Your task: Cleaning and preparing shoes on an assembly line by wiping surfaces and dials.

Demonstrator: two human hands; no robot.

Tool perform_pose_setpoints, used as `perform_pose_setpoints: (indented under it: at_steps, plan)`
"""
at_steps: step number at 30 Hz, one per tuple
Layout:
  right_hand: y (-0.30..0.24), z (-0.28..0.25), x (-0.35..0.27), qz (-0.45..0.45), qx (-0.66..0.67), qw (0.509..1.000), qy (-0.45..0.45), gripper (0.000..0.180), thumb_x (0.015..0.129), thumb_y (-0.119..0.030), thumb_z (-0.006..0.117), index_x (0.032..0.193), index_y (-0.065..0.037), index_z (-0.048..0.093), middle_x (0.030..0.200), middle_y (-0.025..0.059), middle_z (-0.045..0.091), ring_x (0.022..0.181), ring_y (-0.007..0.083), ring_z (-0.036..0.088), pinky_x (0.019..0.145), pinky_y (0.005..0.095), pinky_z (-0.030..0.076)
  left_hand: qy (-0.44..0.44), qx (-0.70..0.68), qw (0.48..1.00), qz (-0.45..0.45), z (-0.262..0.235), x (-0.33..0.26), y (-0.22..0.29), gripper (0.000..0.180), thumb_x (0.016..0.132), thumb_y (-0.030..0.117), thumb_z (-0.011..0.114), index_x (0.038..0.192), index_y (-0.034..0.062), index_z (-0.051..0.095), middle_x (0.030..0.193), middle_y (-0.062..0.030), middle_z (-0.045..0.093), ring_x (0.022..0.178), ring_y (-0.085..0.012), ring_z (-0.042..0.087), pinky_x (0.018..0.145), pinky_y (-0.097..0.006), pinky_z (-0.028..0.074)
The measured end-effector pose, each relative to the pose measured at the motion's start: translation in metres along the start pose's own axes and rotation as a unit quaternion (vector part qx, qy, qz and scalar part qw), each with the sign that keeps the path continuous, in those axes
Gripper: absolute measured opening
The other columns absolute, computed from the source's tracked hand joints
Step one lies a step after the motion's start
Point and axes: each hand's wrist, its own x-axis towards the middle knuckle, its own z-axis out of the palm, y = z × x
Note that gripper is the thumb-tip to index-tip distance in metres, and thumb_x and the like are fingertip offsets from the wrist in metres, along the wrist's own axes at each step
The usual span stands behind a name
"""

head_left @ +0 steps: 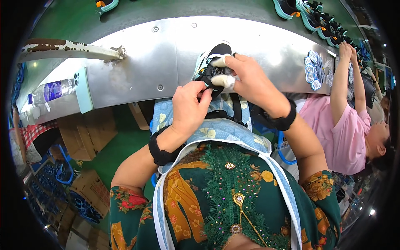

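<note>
A black, white and pale-teal sports shoe (219, 51) rests at the front edge of the steel counter, its toe pointing away from me. My left hand (187, 106) is closed, thumb and forefinger pinching black material at the shoe's near left side. From the right, my right hand (252, 81) reaches over the shoe, with white covers on its thumb and a finger. Those covered fingertips are bent against the black laced part and grip it. Exactly which lace or edge lies between my fingers is hidden. Black bands circle both wrists.
On the steel counter (137, 79), a phone (83, 89) and a plastic bottle (52, 91) lie left, below a rusty white bar (71, 49). Round blue-white tags (311, 71) are piled right. More shoes (318, 23) line the green belt beyond. A pink-clad co-worker (337, 129) sits right.
</note>
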Motion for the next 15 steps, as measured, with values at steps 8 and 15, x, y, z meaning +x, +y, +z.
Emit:
perform_pose_setpoints:
  at_steps: [8, 15]
  plan:
    - [-0.007, 0.009, -0.001, 0.036, 0.024, 0.998, 0.038, 0.023, 0.078, -0.024, 0.074, 0.088, -0.007, 0.062, 0.075, 0.0102, 0.059, 0.073, 0.0301, 0.057, 0.068, 0.04, 0.041, -0.002, 0.015, 1.0, -0.014, -0.002, 0.0, 0.004, 0.015, 0.081, 0.014, 0.068, 0.076, 0.0012, 0.061, 0.068, -0.0134, 0.059, 0.058, -0.028, 0.057, 0.059, -0.038, 0.044]
    - [0.037, -0.008, -0.016, 0.279, 0.223, 0.933, -0.049, 0.042, 0.092, -0.022, 0.066, 0.128, -0.004, 0.057, 0.099, 0.0091, 0.066, 0.091, 0.0153, 0.061, 0.08, 0.0283, 0.048, 0.002, 0.022, 1.0, 0.004, -0.055, 0.021, 0.041, 0.017, 0.085, 0.016, 0.07, 0.094, 0.0008, 0.067, 0.085, -0.0067, 0.065, 0.078, -0.0147, 0.06, 0.072, -0.03, 0.048]
